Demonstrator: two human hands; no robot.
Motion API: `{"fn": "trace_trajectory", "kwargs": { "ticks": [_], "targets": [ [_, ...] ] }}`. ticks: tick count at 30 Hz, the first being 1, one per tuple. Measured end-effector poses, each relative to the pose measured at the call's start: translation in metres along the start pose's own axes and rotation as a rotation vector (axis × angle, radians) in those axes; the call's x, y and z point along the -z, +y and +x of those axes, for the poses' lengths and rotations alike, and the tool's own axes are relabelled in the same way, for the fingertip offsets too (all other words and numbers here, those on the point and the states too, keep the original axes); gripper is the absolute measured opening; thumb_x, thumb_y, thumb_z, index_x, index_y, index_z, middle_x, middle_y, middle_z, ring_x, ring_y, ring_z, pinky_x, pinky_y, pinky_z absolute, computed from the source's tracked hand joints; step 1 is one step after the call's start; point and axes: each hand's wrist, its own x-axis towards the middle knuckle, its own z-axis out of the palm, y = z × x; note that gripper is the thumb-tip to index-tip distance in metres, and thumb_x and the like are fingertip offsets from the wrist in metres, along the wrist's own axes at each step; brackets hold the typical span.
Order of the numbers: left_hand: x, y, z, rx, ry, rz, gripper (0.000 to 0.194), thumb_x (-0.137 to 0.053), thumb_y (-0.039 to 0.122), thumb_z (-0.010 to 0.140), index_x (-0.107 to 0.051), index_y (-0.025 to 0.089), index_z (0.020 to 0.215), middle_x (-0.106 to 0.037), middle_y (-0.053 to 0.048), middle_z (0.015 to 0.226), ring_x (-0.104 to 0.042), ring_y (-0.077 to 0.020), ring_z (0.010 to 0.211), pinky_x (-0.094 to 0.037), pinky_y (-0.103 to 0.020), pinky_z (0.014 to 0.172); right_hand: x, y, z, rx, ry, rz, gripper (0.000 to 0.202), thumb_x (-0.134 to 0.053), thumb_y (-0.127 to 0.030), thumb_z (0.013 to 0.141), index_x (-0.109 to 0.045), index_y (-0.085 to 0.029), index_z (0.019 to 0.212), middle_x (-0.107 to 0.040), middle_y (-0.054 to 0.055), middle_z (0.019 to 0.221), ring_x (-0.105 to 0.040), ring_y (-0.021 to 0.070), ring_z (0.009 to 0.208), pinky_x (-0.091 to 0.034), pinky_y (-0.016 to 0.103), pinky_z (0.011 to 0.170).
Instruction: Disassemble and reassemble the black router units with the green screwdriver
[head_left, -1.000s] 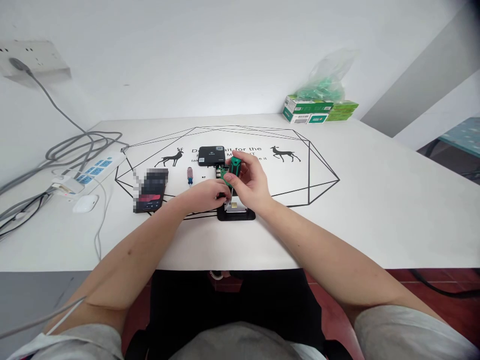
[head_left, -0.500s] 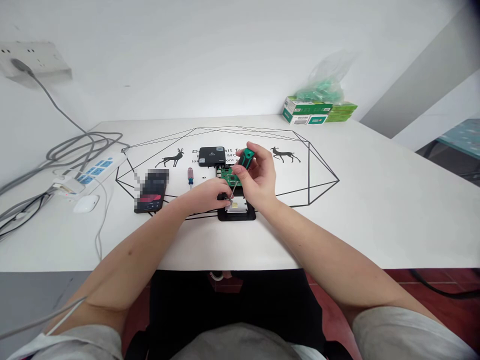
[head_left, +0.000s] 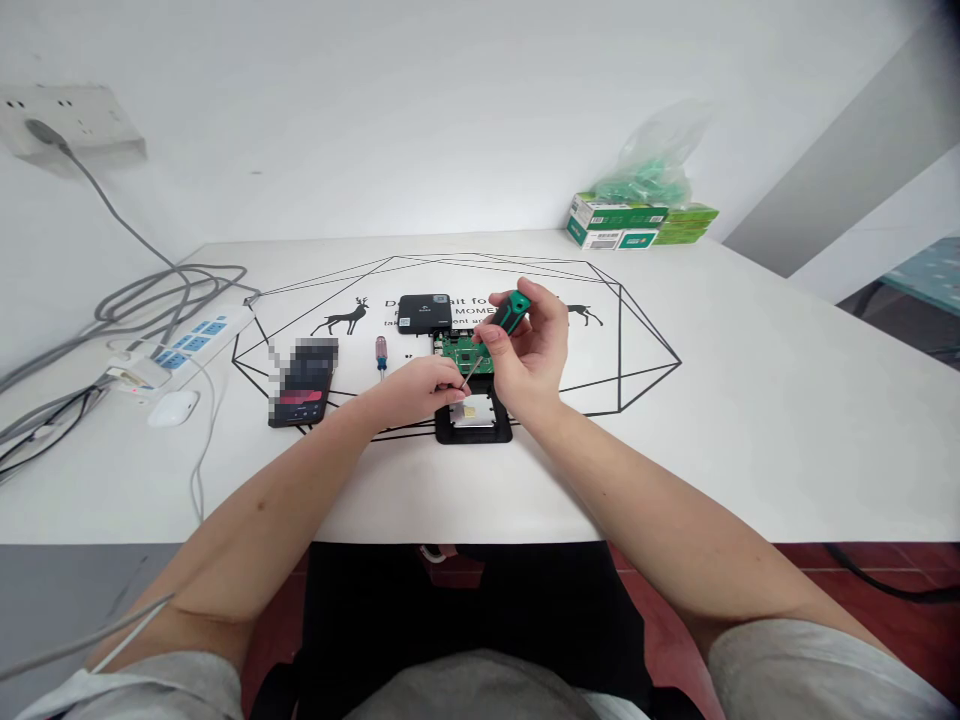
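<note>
My right hand [head_left: 534, 350] is closed around a green and black screwdriver [head_left: 512, 312], which tilts so that its shaft points down and left. The shaft's tip is at the fingertips of my left hand [head_left: 420, 388], which are pinched together; whatever they grip there is too small to make out. Just below lies a black frame [head_left: 474, 435] with a silvery plate and a yellowish square inside. Behind it is a green circuit board [head_left: 459, 352], partly covered by my right hand. A black square case piece [head_left: 424, 313] with stickers rests behind the board.
A second screwdriver [head_left: 381, 354] lies left of the board, beside a phone [head_left: 304, 385]. Farther left are a white earphone case [head_left: 174, 408], a power strip [head_left: 199, 345] and coiled cables [head_left: 142, 300]. Green and white boxes [head_left: 616, 216] stand at the back under a plastic bag [head_left: 649, 180].
My right hand and the screwdriver have moved right and tilted more. The screwdriver's tip and my left fingertips have risen slightly off the silvery plate, uncovering more of the black frame.
</note>
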Motion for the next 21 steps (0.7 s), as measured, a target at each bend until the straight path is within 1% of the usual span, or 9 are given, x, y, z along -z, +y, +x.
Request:
{"fn": "trace_trajectory", "kwargs": {
  "ticks": [4, 8, 10, 13, 15, 17, 19, 21],
  "targets": [
    [0.002, 0.000, 0.000, 0.037, -0.020, -0.024, 0.021, -0.058, 0.020, 0.104, -0.076, 0.022, 0.094, -0.077, -0.005, 0.102, -0.072, -0.0224, 0.099, -0.057, -0.036, 0.094, -0.001, -0.005, 0.001, -0.051, 0.020, -0.007, 0.066, -0.070, -0.071, 0.096, -0.043, -0.044, 0.150, -0.057, 0.010, 0.140, -0.070, 0.0340, 0.131, -0.067, 0.063, 0.105],
    [0.004, 0.000, 0.000, 0.071, -0.025, -0.062, 0.023, -0.056, 0.022, 0.105, -0.075, 0.022, 0.093, -0.077, -0.005, 0.103, -0.072, -0.0222, 0.100, -0.057, -0.035, 0.094, -0.001, -0.006, 0.002, -0.028, 0.004, -0.016, 0.066, -0.068, -0.069, 0.098, -0.039, -0.046, 0.154, -0.056, 0.010, 0.143, -0.069, 0.0333, 0.131, -0.067, 0.061, 0.103],
    [0.004, 0.001, 0.000, 0.073, -0.029, -0.075, 0.022, -0.056, 0.022, 0.104, -0.075, 0.022, 0.093, -0.077, -0.005, 0.103, -0.072, -0.0222, 0.100, -0.057, -0.035, 0.094, 0.000, -0.006, 0.001, 0.008, -0.011, -0.048, 0.063, -0.066, -0.066, 0.101, -0.039, -0.046, 0.154, -0.057, 0.010, 0.143, -0.072, 0.0310, 0.124, -0.069, 0.059, 0.099],
    [0.003, 0.002, -0.001, 0.076, -0.041, -0.110, 0.021, -0.056, 0.022, 0.104, -0.074, 0.022, 0.092, -0.078, -0.005, 0.104, -0.073, -0.0217, 0.101, -0.057, -0.035, 0.095, 0.001, -0.004, 0.000, 0.067, -0.029, -0.089, 0.058, -0.063, -0.062, 0.104, -0.039, -0.048, 0.155, -0.060, 0.008, 0.140, -0.075, 0.0260, 0.106, -0.070, 0.056, 0.093],
    [0.002, 0.000, -0.001, 0.100, -0.040, -0.147, 0.020, -0.057, 0.023, 0.103, -0.074, 0.021, 0.093, -0.079, -0.004, 0.104, -0.073, -0.0211, 0.100, -0.057, -0.035, 0.094, 0.001, -0.003, 0.000, 0.091, -0.030, -0.091, 0.057, -0.062, -0.060, 0.105, -0.038, -0.049, 0.156, -0.061, 0.007, 0.139, -0.075, 0.0238, 0.100, -0.070, 0.055, 0.092],
    [0.003, -0.004, -0.001, 0.138, -0.027, -0.191, 0.019, -0.058, 0.026, 0.103, -0.075, 0.021, 0.095, -0.079, -0.004, 0.104, -0.073, -0.0207, 0.099, -0.057, -0.035, 0.093, 0.002, -0.002, 0.001, 0.104, -0.015, -0.095, 0.058, -0.062, -0.059, 0.105, -0.037, -0.049, 0.157, -0.062, 0.007, 0.139, -0.075, 0.0243, 0.102, -0.069, 0.056, 0.096],
    [0.004, -0.009, -0.001, 0.163, -0.007, -0.238, 0.019, -0.060, 0.028, 0.103, -0.075, 0.020, 0.096, -0.080, -0.005, 0.106, -0.073, -0.0210, 0.100, -0.058, -0.036, 0.092, 0.003, 0.000, 0.001, 0.101, 0.004, -0.121, 0.061, -0.064, -0.061, 0.104, -0.038, -0.046, 0.158, -0.063, 0.008, 0.140, -0.074, 0.0269, 0.112, -0.067, 0.057, 0.102],
    [0.005, -0.014, -0.001, 0.165, 0.006, -0.263, 0.016, -0.065, 0.029, 0.100, -0.075, 0.020, 0.092, -0.080, -0.005, 0.107, -0.074, -0.0218, 0.101, -0.058, -0.036, 0.093, 0.003, 0.001, 0.000, 0.085, 0.010, -0.152, 0.062, -0.067, -0.060, 0.102, -0.042, -0.042, 0.156, -0.064, 0.009, 0.138, -0.072, 0.0292, 0.121, -0.066, 0.058, 0.105]
  ]
}}
